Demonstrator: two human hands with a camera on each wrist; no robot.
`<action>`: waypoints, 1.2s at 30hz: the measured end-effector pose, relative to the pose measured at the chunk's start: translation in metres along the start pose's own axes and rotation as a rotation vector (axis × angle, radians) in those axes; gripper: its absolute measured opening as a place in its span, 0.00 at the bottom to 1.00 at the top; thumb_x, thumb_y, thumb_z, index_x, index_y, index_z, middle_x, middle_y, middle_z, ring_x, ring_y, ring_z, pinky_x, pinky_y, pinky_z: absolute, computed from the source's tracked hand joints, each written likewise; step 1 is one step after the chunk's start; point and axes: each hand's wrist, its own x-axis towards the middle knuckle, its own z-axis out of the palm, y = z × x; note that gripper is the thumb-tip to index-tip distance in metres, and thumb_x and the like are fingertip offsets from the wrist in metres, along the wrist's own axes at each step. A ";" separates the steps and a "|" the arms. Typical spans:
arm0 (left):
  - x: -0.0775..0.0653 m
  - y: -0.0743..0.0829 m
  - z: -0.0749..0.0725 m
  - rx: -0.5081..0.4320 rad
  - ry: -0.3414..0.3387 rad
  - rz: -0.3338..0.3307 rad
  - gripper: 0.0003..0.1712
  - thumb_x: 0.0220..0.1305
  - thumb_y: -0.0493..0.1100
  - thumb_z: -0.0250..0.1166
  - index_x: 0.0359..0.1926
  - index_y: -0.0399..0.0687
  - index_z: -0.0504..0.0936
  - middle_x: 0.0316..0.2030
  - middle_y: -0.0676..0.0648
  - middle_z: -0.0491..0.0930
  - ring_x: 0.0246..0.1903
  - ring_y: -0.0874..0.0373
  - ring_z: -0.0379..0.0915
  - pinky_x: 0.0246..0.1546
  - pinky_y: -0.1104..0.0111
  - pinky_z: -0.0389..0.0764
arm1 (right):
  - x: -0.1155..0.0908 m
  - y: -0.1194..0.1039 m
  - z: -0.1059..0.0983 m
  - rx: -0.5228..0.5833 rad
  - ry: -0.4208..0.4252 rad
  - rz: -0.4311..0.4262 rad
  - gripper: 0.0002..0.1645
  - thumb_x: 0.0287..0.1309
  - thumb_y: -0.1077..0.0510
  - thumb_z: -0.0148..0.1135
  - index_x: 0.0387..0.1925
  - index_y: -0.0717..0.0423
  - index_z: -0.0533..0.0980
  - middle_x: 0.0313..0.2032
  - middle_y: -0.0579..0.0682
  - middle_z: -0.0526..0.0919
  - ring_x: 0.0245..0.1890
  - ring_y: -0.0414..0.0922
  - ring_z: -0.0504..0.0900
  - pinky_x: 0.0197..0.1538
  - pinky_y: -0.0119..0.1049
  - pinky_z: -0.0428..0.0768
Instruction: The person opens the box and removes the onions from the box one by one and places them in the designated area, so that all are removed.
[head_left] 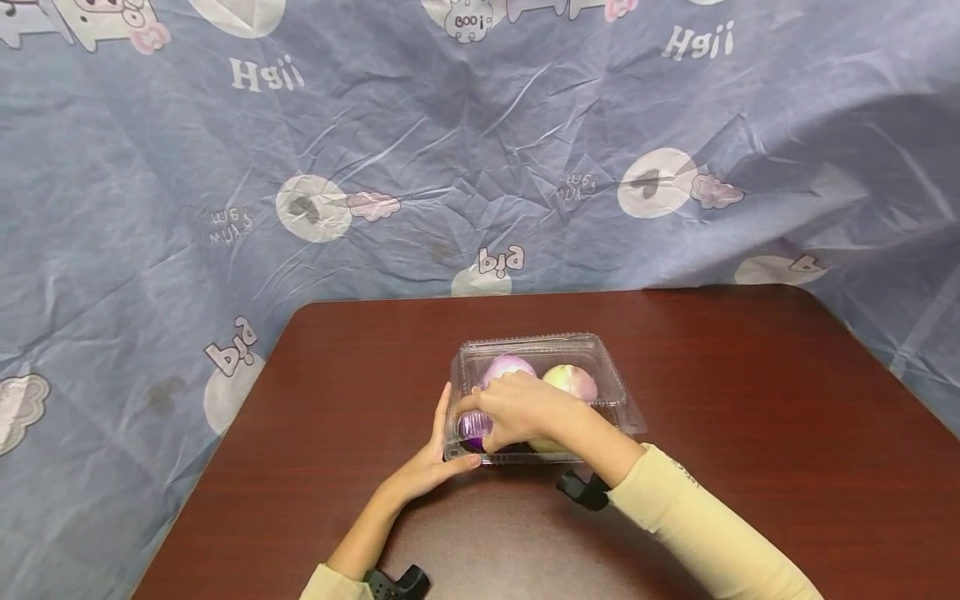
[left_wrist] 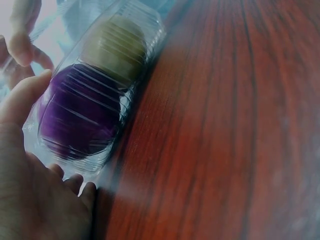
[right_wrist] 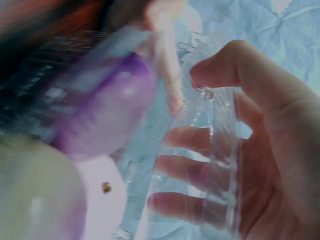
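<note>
A clear plastic clamshell box [head_left: 611, 377] holds several round purple and pale things, among them a lilac-topped one [head_left: 507, 365] and a yellowish-pink one [head_left: 572, 382]. At its left front corner my left hand [head_left: 429, 465] grips the box, thumb on the front edge and fingers along the side. Through the ribbed wall in the left wrist view show a deep purple round [left_wrist: 80, 110] and a pale green one [left_wrist: 117, 47]. My right hand [head_left: 517, 410] reaches across the box and pinches the clear lid [right_wrist: 222, 145], thumb on one face, fingers seen through the plastic.
The box stands on a dark red-brown wooden table [head_left: 360, 358] near its middle. Behind and to the left hangs a wrinkled blue printed cloth [head_left: 420, 150]. Black straps with camera mounts [head_left: 583, 490] sit at both wrists.
</note>
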 end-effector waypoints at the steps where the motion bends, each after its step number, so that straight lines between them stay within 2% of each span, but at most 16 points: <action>1: 0.000 0.000 0.000 0.001 0.001 -0.004 0.62 0.56 0.53 0.62 0.65 0.69 0.16 0.68 0.49 0.13 0.67 0.43 0.12 0.58 0.32 0.32 | 0.000 -0.001 -0.001 -0.002 -0.005 0.020 0.29 0.37 0.49 0.66 0.48 0.34 0.75 0.20 0.41 0.76 0.19 0.37 0.63 0.21 0.31 0.66; 3: 0.001 0.000 0.000 0.004 0.008 -0.013 0.62 0.56 0.54 0.63 0.64 0.72 0.16 0.67 0.49 0.12 0.67 0.43 0.11 0.57 0.31 0.32 | -0.001 -0.002 -0.004 0.000 -0.015 0.060 0.30 0.37 0.48 0.67 0.50 0.33 0.74 0.23 0.41 0.79 0.20 0.38 0.65 0.23 0.33 0.67; 6: 0.001 0.000 0.000 0.010 0.016 -0.022 0.62 0.55 0.55 0.63 0.64 0.72 0.15 0.68 0.49 0.13 0.67 0.42 0.12 0.56 0.30 0.33 | -0.002 -0.004 -0.007 -0.002 -0.013 0.095 0.32 0.38 0.47 0.66 0.52 0.32 0.73 0.38 0.45 0.84 0.23 0.39 0.71 0.27 0.35 0.71; 10: 0.001 0.000 0.000 0.021 0.025 -0.023 0.63 0.54 0.56 0.63 0.64 0.71 0.15 0.68 0.46 0.13 0.67 0.40 0.12 0.55 0.30 0.34 | -0.005 -0.006 -0.010 -0.023 -0.003 0.129 0.32 0.42 0.45 0.64 0.54 0.29 0.70 0.56 0.50 0.76 0.32 0.42 0.79 0.34 0.41 0.75; 14: 0.001 0.000 0.001 0.021 0.020 -0.043 0.64 0.54 0.57 0.63 0.65 0.65 0.15 0.68 0.46 0.13 0.67 0.42 0.12 0.58 0.32 0.33 | -0.008 -0.007 -0.014 0.007 -0.005 0.175 0.32 0.46 0.43 0.61 0.57 0.24 0.66 0.60 0.48 0.71 0.45 0.47 0.80 0.40 0.46 0.74; 17: 0.000 0.000 0.001 0.023 0.003 -0.053 0.63 0.55 0.57 0.62 0.66 0.60 0.16 0.68 0.47 0.13 0.68 0.44 0.12 0.60 0.35 0.32 | -0.009 -0.008 -0.016 0.053 -0.001 0.215 0.34 0.48 0.43 0.60 0.59 0.23 0.64 0.61 0.44 0.70 0.50 0.48 0.78 0.41 0.45 0.72; 19: 0.000 -0.001 0.001 0.032 0.004 -0.048 0.61 0.56 0.56 0.61 0.67 0.60 0.19 0.69 0.47 0.16 0.68 0.46 0.13 0.62 0.38 0.32 | -0.010 -0.008 -0.017 0.088 0.022 0.233 0.35 0.48 0.44 0.61 0.60 0.26 0.63 0.57 0.43 0.75 0.49 0.45 0.78 0.41 0.45 0.72; 21: 0.001 -0.002 0.001 0.042 0.013 -0.017 0.57 0.57 0.54 0.61 0.69 0.63 0.25 0.70 0.48 0.21 0.69 0.47 0.16 0.63 0.38 0.34 | -0.010 -0.008 -0.017 0.127 0.055 0.249 0.35 0.47 0.45 0.62 0.60 0.32 0.63 0.51 0.43 0.79 0.46 0.43 0.78 0.41 0.47 0.73; 24: 0.000 0.001 0.001 0.027 0.032 0.030 0.50 0.58 0.49 0.62 0.69 0.59 0.35 0.71 0.46 0.30 0.70 0.48 0.22 0.65 0.41 0.36 | -0.011 -0.008 -0.016 0.179 0.118 0.273 0.34 0.46 0.45 0.64 0.56 0.40 0.64 0.45 0.43 0.81 0.39 0.40 0.78 0.40 0.46 0.76; 27: 0.001 -0.001 0.001 0.010 0.039 0.068 0.46 0.58 0.47 0.62 0.67 0.53 0.40 0.70 0.43 0.34 0.70 0.47 0.25 0.65 0.42 0.37 | -0.013 -0.008 -0.014 0.201 0.166 0.297 0.31 0.46 0.44 0.63 0.53 0.42 0.66 0.49 0.42 0.79 0.42 0.41 0.78 0.40 0.46 0.78; 30: 0.002 -0.006 0.000 0.009 0.047 0.086 0.46 0.57 0.46 0.62 0.66 0.49 0.41 0.70 0.42 0.35 0.70 0.47 0.26 0.66 0.43 0.38 | -0.015 -0.007 -0.012 0.169 0.213 0.291 0.29 0.47 0.42 0.63 0.52 0.42 0.68 0.50 0.42 0.78 0.49 0.43 0.77 0.43 0.47 0.78; 32: 0.003 -0.006 0.000 0.013 0.053 0.085 0.45 0.57 0.46 0.62 0.66 0.48 0.42 0.69 0.43 0.38 0.70 0.48 0.30 0.66 0.45 0.41 | -0.018 -0.007 -0.012 0.137 0.238 0.286 0.30 0.47 0.40 0.62 0.53 0.40 0.69 0.51 0.42 0.77 0.53 0.44 0.76 0.45 0.49 0.77; 36: 0.003 -0.006 0.000 0.014 0.057 0.082 0.42 0.57 0.44 0.62 0.63 0.49 0.44 0.67 0.43 0.44 0.69 0.49 0.38 0.66 0.49 0.47 | -0.024 -0.002 -0.013 0.055 0.289 0.286 0.32 0.47 0.38 0.63 0.55 0.37 0.69 0.53 0.42 0.76 0.54 0.46 0.75 0.45 0.50 0.77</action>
